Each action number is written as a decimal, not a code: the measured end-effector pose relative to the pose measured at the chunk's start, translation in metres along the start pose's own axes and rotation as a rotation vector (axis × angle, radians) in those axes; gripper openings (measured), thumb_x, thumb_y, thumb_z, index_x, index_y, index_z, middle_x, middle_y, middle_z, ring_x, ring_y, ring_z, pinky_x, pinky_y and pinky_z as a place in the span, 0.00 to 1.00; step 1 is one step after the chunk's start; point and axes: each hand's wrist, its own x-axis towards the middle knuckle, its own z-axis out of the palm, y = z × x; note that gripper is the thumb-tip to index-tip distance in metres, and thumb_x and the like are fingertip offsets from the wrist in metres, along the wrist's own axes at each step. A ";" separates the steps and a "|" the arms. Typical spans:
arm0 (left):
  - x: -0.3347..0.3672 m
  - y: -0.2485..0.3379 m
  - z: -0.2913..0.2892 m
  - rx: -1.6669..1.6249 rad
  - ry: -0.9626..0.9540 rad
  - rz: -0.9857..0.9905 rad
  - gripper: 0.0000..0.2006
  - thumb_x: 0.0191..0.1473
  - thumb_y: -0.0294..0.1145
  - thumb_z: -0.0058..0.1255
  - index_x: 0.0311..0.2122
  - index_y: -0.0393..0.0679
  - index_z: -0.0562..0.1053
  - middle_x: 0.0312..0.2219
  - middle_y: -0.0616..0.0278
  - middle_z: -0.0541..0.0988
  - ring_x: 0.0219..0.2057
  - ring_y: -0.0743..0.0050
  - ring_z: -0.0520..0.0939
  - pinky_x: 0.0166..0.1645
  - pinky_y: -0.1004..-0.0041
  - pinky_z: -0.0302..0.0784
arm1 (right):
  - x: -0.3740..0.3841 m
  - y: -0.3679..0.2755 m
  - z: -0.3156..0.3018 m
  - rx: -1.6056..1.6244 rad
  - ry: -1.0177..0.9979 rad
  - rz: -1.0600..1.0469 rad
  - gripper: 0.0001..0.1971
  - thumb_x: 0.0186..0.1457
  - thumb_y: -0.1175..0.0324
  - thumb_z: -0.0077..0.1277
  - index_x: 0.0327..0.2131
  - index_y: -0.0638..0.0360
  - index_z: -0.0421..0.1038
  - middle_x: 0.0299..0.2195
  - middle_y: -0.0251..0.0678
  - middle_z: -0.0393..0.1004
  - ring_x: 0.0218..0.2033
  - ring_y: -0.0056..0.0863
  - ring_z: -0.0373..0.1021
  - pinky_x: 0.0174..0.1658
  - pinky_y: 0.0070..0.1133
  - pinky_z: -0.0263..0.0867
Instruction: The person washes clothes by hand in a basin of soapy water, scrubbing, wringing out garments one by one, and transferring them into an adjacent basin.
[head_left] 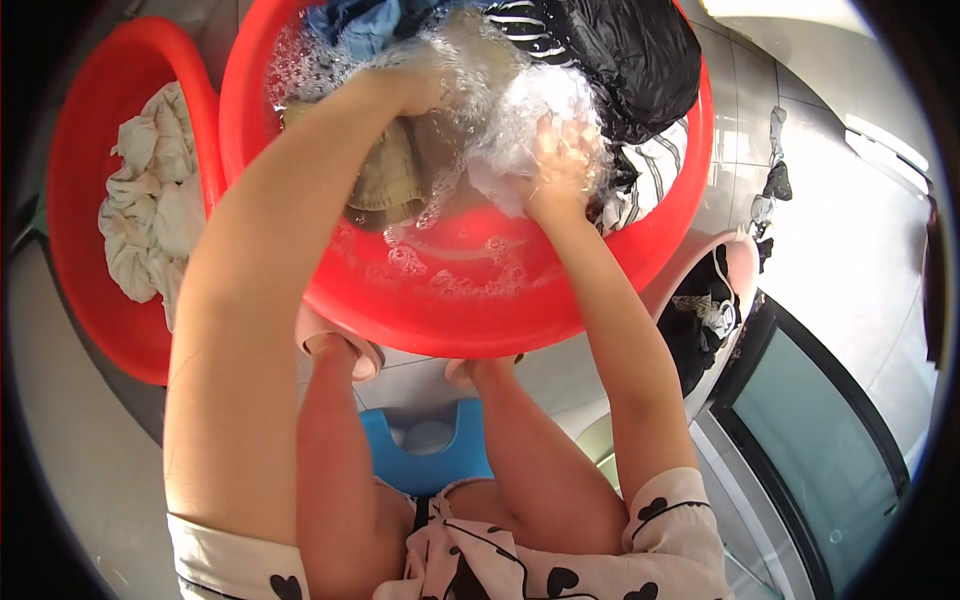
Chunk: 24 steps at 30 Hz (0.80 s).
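A large red tub (450, 318) in front of me holds sudsy water and soaking clothes. My left hand (425, 88) reaches into the water; foam and splashes hide its fingers. Below that wrist lies a khaki garment (388, 185), partly under water. My right hand (562, 165) is in white splashing water (540, 95) on the tub's right side, its fingers spread. A pale, wet patch beside it may be cloth or foam. Behind it lies a shiny black garment (640, 60). A black-and-white striped cloth (650, 175) lies by the right rim, and blue cloth (365, 25) at the far left.
A smaller red tub (75, 220) with white clothes (150, 200) stands at left. To the right is a pink bucket (742, 262) with dark clothes. A blue stool (430, 460) is between my legs. Small dark and grey items (775, 185) lie on the tiled floor.
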 end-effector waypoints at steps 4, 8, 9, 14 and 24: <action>-0.014 0.002 -0.011 -0.305 -0.039 0.106 0.21 0.52 0.46 0.47 0.33 0.33 0.75 0.30 0.36 0.76 0.39 0.45 0.77 0.47 0.58 0.70 | -0.018 -0.001 -0.024 0.284 0.232 0.023 0.37 0.39 0.80 0.57 0.57 0.56 0.56 0.57 0.48 0.56 0.57 0.43 0.57 0.55 0.33 0.61; -0.066 0.029 0.030 -0.436 0.749 0.178 0.27 0.49 0.36 0.53 0.55 0.45 0.65 0.51 0.48 0.68 0.53 0.51 0.68 0.56 0.61 0.67 | -0.050 0.011 -0.087 1.642 -0.145 0.093 0.20 0.43 0.81 0.46 0.45 0.67 0.67 0.37 0.36 0.74 0.38 0.28 0.73 0.44 0.21 0.69; -0.087 0.036 0.029 -0.511 0.669 0.271 0.29 0.47 0.33 0.54 0.56 0.47 0.64 0.52 0.49 0.66 0.54 0.51 0.67 0.57 0.61 0.65 | -0.065 -0.001 -0.118 1.448 -0.102 -0.062 0.20 0.43 0.78 0.47 0.45 0.68 0.67 0.37 0.37 0.74 0.38 0.28 0.73 0.44 0.21 0.70; -0.114 0.060 0.039 -0.766 0.369 0.470 0.28 0.43 0.34 0.60 0.52 0.44 0.66 0.55 0.53 0.64 0.58 0.50 0.62 0.63 0.60 0.58 | -0.115 0.015 -0.149 1.769 -0.181 -0.295 0.20 0.34 0.71 0.50 0.36 0.71 0.70 0.33 0.41 0.74 0.34 0.28 0.72 0.36 0.20 0.67; -0.141 0.015 0.011 -1.330 0.373 -0.026 0.27 0.47 0.21 0.47 0.55 0.46 0.64 0.35 0.64 0.77 0.36 0.79 0.77 0.41 0.77 0.72 | -0.080 0.024 -0.069 1.410 0.094 0.109 0.21 0.51 0.80 0.49 0.50 0.61 0.62 0.47 0.37 0.68 0.49 0.27 0.64 0.52 0.21 0.59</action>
